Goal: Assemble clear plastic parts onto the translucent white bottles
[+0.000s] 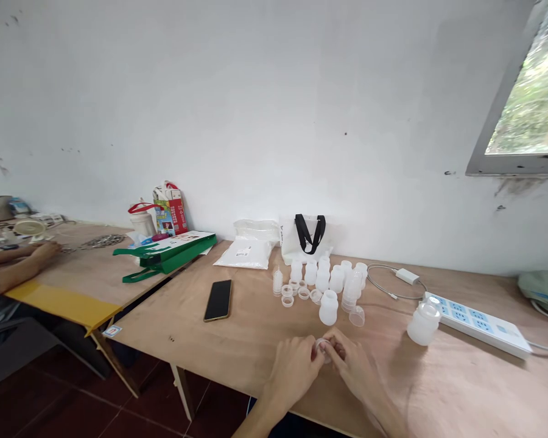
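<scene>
Near the front edge of the table, my left hand (296, 367) and my right hand (352, 360) are closed together round a small white ring (321, 344). The fingers cover much of the ring, and I cannot tell whether another part sits inside it. Just beyond my hands stands a translucent white bottle (328, 308). A clear cap (357, 316) lies to its right. Several loose white rings (304, 294) are spread behind it, next to a stack of clear parts (277, 283). More white bottles (322, 278) stand in a cluster at the back.
A capped bottle (424, 322) stands beside a white power strip (477, 324). A phone (218, 300) lies left of the bottles. Behind are a white plastic package (245, 252), a bag with black handles (292, 240) and a green bag (173, 254). Another person's hand (45, 252) rests at the left table.
</scene>
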The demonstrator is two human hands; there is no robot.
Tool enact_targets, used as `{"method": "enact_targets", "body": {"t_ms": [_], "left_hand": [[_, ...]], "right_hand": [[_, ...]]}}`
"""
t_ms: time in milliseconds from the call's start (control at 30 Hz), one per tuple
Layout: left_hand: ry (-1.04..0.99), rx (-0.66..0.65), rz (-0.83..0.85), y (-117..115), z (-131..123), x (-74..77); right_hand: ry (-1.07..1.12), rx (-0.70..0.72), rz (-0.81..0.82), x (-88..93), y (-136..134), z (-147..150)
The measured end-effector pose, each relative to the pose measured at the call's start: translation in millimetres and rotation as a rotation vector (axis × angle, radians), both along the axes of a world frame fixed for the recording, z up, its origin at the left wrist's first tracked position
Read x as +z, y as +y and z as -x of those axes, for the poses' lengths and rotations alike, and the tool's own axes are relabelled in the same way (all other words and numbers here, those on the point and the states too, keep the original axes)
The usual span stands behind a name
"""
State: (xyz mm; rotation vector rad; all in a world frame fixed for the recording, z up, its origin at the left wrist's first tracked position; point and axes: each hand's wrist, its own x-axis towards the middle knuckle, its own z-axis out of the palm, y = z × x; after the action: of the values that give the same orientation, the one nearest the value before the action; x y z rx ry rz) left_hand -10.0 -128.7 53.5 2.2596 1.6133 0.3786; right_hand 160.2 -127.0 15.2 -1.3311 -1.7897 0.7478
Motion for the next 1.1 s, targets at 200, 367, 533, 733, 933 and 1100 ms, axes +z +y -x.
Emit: {"method": "enact_targets", "body": {"t_ms": [200, 367, 533, 733, 933, 1100], "left_hand": [[-0.141, -0.058, 0.1, 8, 13, 1.7], [-0.464, -0.194, 0.151, 14, 29, 10.2], [-0.581, -0.272, 0.143, 12, 26, 14.7], [-0.654, -0.188, 0.232, 13, 23, 4.9], [-0.663, -0.134, 0.23, 15, 20, 0.2], [-0.722, -0.085, 0.25, 19, 5, -15.8]], "right_hand": [[-0.012, -0.03, -0.043, 4.9, -1, -1], [0.167, 0.028, -0.003, 11.6, -4, 0], [0.322, 0.084, 0.072, 17.5, -6, 0], [0.259, -0.099, -0.139, 15.2, 1, -15], [0.333, -0.387, -0.271, 15.7, 12, -47], [0.354, -0.379, -0.221, 16.2, 18, -63]]}}
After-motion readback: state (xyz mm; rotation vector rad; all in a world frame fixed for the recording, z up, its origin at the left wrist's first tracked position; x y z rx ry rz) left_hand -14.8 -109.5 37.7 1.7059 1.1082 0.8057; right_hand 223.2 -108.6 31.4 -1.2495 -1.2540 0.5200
